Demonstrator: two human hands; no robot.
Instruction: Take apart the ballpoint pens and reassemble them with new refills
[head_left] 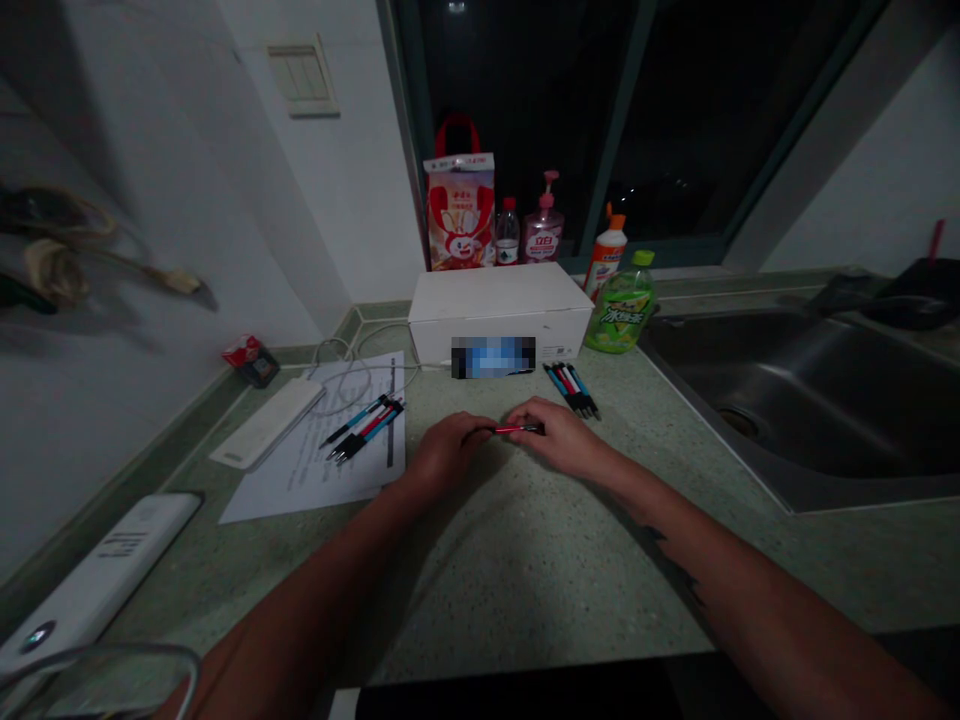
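Note:
A red and black pen [508,429] lies level between my two hands, just above the counter. My left hand [448,447] is closed on its left end, and my right hand [553,432] pinches its right end. To the right, beyond my right hand, several pens [572,389] in blue, red, white and black lie side by side in a row. On the left, a loose group of blue, red and black pens [364,428] rests on a printed sheet of paper [300,490].
A white box [499,300] stands at the back with a blurred-out device [493,357] before it. Green bottle [622,305] and steel sink [810,400] are on the right. Leftward are a white flat case [268,424], a cable [352,365] and a white power strip [127,560].

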